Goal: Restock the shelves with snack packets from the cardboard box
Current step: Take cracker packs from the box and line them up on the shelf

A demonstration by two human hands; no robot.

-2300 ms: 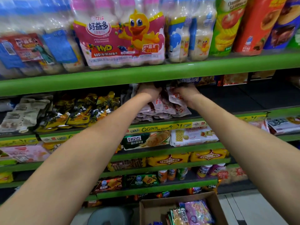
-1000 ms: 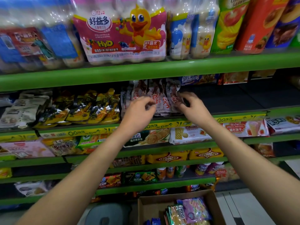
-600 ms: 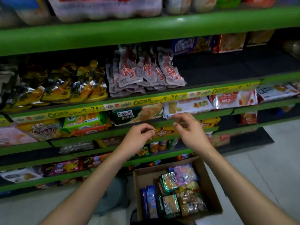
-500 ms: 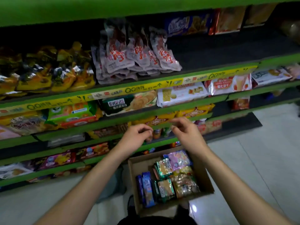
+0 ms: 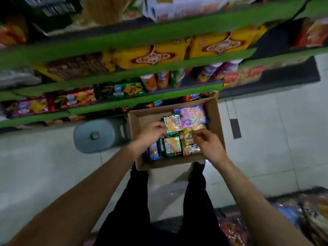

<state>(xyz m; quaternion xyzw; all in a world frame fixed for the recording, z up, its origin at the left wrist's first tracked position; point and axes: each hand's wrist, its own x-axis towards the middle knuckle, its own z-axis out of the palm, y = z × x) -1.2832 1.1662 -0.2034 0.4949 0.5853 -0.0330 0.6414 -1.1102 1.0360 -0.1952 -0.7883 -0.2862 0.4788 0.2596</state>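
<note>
Over cardboard box (image 5: 215,121): left hand (image 5: 152,132), right hand (image 5: 207,143) fingers curled; grasp unclear.

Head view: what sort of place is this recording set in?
Most likely a small grocery or convenience shop aisle. Tiered green shelves carry rows of packaged snacks, such as yellow biscuit packs, and an open cardboard box of snack packets stands on the tiled floor.
</note>
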